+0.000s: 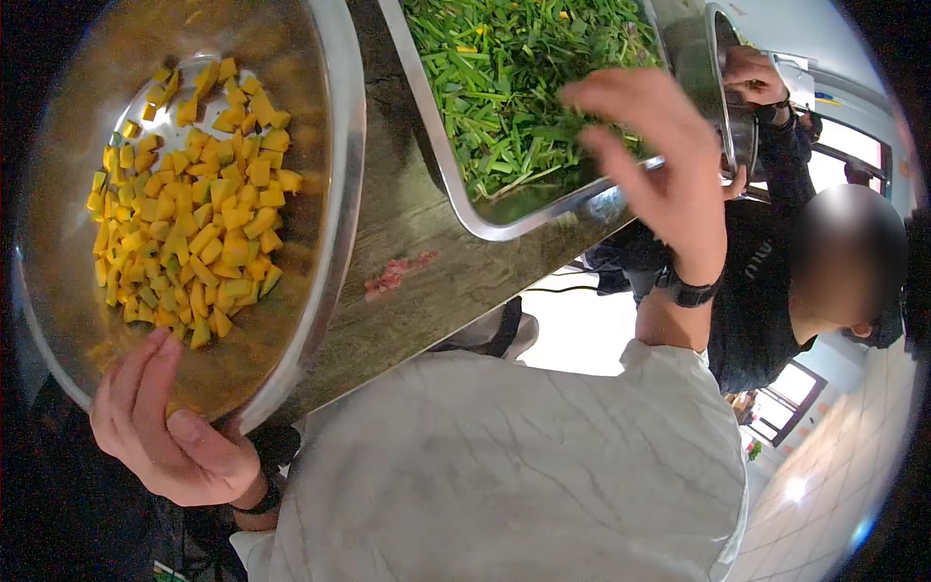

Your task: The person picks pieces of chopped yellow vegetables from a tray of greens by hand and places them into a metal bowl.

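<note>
A wide metal bowl (339, 175) on the left holds many small cubes of yellow pumpkin (194, 223), some with green rind. My left hand (170, 427) reaches over the bowl's near edge, fingertips close to the lowest cubes, thumb apart from the fingers and nothing between them. At the upper middle, a rectangular metal tray (441, 160) is filled with chopped green stems and leaves (524, 97). My right hand (669, 160) hovers at the tray's right side, fingers spread and slightly blurred. I see nothing in it.
Scraps of reddish, meat-like stuff (398, 274) lie on the dark wooden table (465, 281). At right, a person in black (766, 262) stands close, with a hand (752, 73) at another metal bowl (718, 58). Windows and a tiled floor (824, 466) show behind.
</note>
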Tool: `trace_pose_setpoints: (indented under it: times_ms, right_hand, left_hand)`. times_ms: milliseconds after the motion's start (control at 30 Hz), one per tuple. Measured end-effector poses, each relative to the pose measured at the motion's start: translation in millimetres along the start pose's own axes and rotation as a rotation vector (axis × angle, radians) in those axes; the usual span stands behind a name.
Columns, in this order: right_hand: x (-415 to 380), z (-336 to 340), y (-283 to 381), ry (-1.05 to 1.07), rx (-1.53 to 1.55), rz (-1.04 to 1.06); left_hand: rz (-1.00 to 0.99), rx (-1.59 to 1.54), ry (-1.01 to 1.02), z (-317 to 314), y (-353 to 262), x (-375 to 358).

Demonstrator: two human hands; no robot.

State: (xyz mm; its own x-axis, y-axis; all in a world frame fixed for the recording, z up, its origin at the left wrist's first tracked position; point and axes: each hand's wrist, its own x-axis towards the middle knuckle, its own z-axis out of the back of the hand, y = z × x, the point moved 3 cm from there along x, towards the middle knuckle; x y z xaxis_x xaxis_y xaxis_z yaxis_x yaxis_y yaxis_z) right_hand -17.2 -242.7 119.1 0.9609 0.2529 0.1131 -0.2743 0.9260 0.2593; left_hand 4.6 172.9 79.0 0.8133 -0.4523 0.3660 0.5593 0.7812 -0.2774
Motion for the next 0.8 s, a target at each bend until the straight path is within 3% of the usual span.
trace_pose_setpoints:
  times_ms: [33,133,267,467,567,667,700,800]
  right_hand:
    - [3.1,-7.7,4.8,0.114,0.025,0.043]
    - [3.3,-25.5,-8.2,0.165,-0.154,0.031]
    - [6.5,-29.2,-15.1,0.138,-0.316,-0.023]
    - [9.7,-30.3,-13.0,0.226,-0.298,0.044]
    - [4.3,-27.3,-23.8,-0.015,-0.017,0.009]
    - [-2.3,-27.3,-24.5,-0.210,0.172,-0.287]
    - [3.4,-23.6,-19.6,-0.262,0.035,-0.152]
    - [7.1,-21.0,-10.2,-0.277,-0.070,-0.116]
  left_hand:
    - [-0.008,0.005,-0.007,-0.6,1.6,-1.1]
    - [-0.011,0.012,-0.010,-1.2,3.6,-3.1]
    - [-0.020,0.006,-0.010,0.0,4.2,-3.0]
    - [-0.007,-0.003,-0.017,-1.9,2.9,-2.4]
    - [-0.012,0.003,-0.010,-1.4,3.9,-3.0]
    - [-0.019,-0.001,-0.014,-1.6,3.1,-2.5]
    - [-0.018,-0.002,-0.013,-1.7,3.2,-2.2]
    - [-0.015,-0.002,-0.012,-1.9,3.6,-1.6]
